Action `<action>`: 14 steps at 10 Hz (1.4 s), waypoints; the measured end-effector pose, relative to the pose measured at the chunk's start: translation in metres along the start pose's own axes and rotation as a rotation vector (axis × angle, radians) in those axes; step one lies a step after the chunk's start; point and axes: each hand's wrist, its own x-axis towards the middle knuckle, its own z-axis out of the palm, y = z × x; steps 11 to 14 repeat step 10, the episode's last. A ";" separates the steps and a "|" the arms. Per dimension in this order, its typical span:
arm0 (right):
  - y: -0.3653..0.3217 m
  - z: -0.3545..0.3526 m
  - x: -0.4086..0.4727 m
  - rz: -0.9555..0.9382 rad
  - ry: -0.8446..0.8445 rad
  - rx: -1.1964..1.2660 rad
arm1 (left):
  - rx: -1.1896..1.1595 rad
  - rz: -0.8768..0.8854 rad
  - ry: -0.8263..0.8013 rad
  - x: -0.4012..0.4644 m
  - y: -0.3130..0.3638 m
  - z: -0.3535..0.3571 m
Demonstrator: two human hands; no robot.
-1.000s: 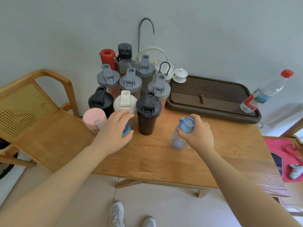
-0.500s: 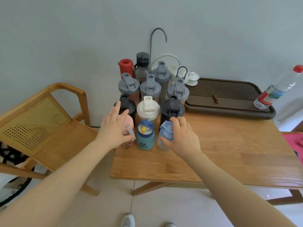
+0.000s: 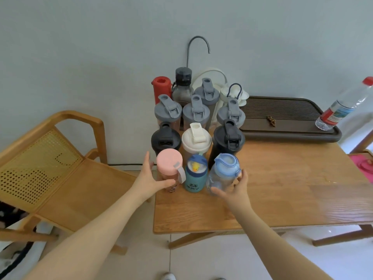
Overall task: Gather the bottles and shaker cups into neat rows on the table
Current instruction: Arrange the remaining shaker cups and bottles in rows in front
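Bottles and shaker cups stand in rows at the left end of the wooden table [image 3: 282, 190]. The front row holds a pink-lidded bottle [image 3: 169, 165], a teal bottle [image 3: 194, 178] with a duck in its lid, and a clear blue bottle [image 3: 225, 168]. My left hand [image 3: 150, 179] wraps the pink bottle's lower body from the left. My right hand [image 3: 235, 190] cups the blue bottle from the right. Behind them stand a black shaker [image 3: 165, 139], a cream shaker [image 3: 196, 139] and another black shaker [image 3: 229, 137], then several grey-lidded shakers [image 3: 195, 113].
A red bottle [image 3: 160, 87] and a dark grey bottle [image 3: 182, 83] stand at the wall. On a dark tea tray [image 3: 286, 136] at the back right, a clear water bottle [image 3: 341, 108] with a red cap stands. A wooden cane chair [image 3: 60, 178] is left of the table.
My right hand carried the blue bottle left into the front row beside the teal one. My left hand shifted from the teal bottle to the pink one, and both hands slid lower.
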 end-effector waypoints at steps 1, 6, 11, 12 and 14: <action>0.013 0.016 0.005 0.015 -0.029 0.043 | -0.077 -0.021 -0.041 0.013 -0.013 0.002; 0.019 0.030 0.023 0.028 0.095 0.029 | -0.004 0.113 -0.187 0.041 -0.031 0.011; -0.094 -0.009 0.033 -0.417 0.243 -0.288 | 0.300 0.409 0.235 0.077 0.089 -0.040; -0.094 -0.009 0.033 -0.417 0.243 -0.288 | 0.300 0.409 0.235 0.077 0.089 -0.040; -0.094 -0.009 0.033 -0.417 0.243 -0.288 | 0.300 0.409 0.235 0.077 0.089 -0.040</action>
